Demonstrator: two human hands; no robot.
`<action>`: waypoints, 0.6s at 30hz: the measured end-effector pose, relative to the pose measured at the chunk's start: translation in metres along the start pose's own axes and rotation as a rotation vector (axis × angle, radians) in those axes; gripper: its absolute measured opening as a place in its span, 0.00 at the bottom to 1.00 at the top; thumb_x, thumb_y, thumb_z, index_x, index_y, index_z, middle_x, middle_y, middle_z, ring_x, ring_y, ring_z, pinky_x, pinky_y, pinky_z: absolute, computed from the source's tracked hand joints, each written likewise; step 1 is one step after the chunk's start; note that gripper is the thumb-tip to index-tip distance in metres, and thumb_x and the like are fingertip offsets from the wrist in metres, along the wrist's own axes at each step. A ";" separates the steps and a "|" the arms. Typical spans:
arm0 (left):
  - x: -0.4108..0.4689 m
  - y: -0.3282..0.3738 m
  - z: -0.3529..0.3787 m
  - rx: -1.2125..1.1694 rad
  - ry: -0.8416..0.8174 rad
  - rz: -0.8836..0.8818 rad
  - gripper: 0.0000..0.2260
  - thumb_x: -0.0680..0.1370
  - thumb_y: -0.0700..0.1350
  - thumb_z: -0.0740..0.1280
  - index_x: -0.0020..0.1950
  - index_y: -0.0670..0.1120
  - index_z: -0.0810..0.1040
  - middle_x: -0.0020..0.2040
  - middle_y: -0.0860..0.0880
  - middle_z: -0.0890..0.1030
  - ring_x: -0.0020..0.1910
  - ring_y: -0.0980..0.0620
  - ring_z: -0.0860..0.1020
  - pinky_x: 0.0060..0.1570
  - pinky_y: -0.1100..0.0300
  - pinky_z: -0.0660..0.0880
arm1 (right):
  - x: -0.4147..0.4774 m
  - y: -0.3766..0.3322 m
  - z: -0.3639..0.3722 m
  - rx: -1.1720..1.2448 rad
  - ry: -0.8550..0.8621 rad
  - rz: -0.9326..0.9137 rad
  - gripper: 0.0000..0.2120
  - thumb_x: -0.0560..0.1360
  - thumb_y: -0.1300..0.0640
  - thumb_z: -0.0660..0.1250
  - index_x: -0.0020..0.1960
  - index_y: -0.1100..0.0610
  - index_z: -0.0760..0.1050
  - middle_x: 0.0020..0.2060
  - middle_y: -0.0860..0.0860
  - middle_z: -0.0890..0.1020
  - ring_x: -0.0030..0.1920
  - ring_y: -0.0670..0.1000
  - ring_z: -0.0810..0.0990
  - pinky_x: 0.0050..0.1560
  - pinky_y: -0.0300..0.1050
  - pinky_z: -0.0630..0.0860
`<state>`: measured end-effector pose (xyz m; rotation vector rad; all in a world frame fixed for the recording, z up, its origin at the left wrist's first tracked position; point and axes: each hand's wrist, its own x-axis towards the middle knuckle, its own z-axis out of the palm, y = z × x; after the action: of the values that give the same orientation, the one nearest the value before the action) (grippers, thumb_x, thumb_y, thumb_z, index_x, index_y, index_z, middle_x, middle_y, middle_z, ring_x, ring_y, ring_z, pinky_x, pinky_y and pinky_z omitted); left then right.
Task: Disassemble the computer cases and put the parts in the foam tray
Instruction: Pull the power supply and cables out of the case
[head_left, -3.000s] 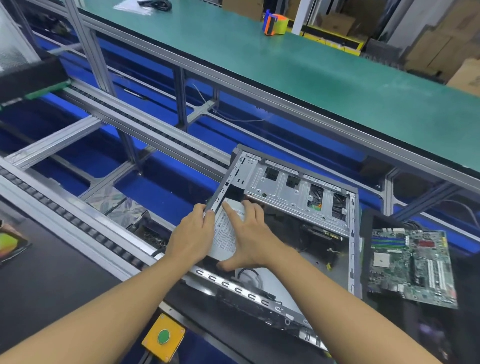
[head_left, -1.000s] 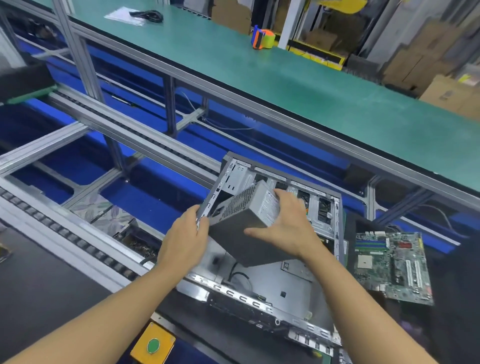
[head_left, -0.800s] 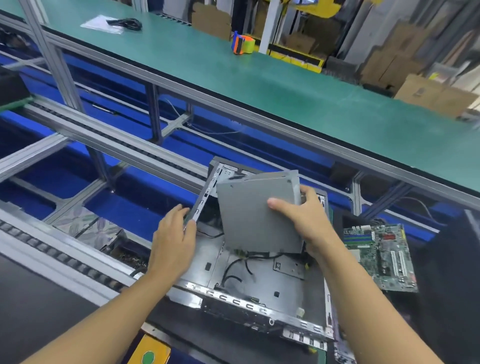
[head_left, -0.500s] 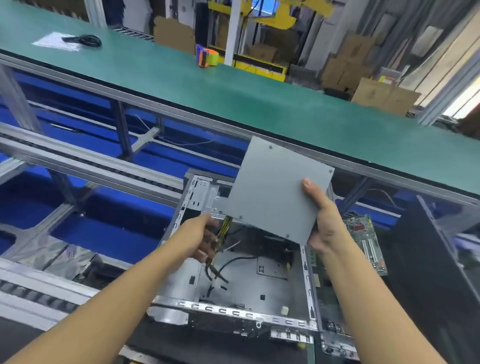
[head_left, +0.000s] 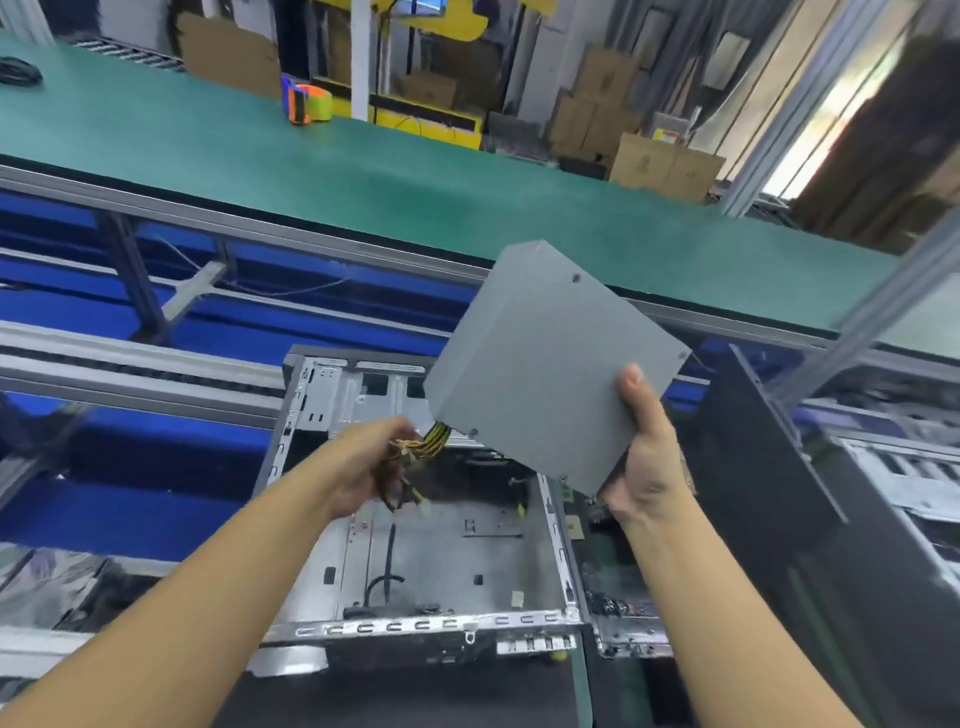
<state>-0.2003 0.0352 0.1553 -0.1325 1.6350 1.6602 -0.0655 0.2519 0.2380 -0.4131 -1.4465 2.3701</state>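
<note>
A grey metal power supply box (head_left: 550, 364) hangs in the air above the open computer case (head_left: 441, 545). My right hand (head_left: 644, 467) grips its lower right corner, thumb on the flat face. A bundle of yellow and black cables (head_left: 431, 447) comes out of the box's lower left corner. My left hand (head_left: 374, 467) holds those cables over the case. The case lies on its side and its bare metal floor shows, with a black cable left inside.
A long green bench (head_left: 415, 176) runs across behind, with a tape dispenser (head_left: 306, 104) on it. Aluminium conveyor rails (head_left: 130, 364) lie to the left over blue panels. A dark case panel (head_left: 769, 493) stands at the right. Cardboard boxes (head_left: 660, 161) are stacked at the back.
My right hand has lifted the power supply out of the case and swung it up and to the right. My left hand let go of the case edge and took the cables.
</note>
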 end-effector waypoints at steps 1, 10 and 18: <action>0.003 0.002 -0.005 0.037 0.111 0.048 0.11 0.79 0.45 0.66 0.55 0.38 0.79 0.39 0.43 0.77 0.28 0.50 0.72 0.28 0.57 0.72 | -0.001 0.003 0.000 -0.003 0.014 -0.018 0.29 0.59 0.43 0.81 0.57 0.53 0.84 0.54 0.55 0.86 0.53 0.57 0.85 0.49 0.56 0.83; -0.012 0.010 -0.048 0.472 0.563 0.562 0.08 0.77 0.42 0.65 0.45 0.55 0.81 0.39 0.52 0.77 0.27 0.59 0.72 0.24 0.65 0.68 | 0.007 0.031 -0.012 -0.141 0.068 -0.074 0.37 0.61 0.47 0.78 0.67 0.56 0.73 0.59 0.58 0.83 0.55 0.59 0.83 0.55 0.63 0.80; -0.025 0.023 -0.036 0.270 0.429 0.820 0.32 0.71 0.27 0.62 0.58 0.64 0.70 0.59 0.60 0.67 0.49 0.63 0.78 0.39 0.71 0.74 | 0.014 0.051 -0.018 -0.277 0.027 -0.057 0.36 0.60 0.47 0.80 0.65 0.53 0.74 0.58 0.54 0.84 0.57 0.58 0.83 0.49 0.53 0.82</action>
<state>-0.2124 -0.0051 0.1819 0.3983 2.4352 2.0578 -0.0774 0.2507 0.1835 -0.4631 -1.7557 2.1176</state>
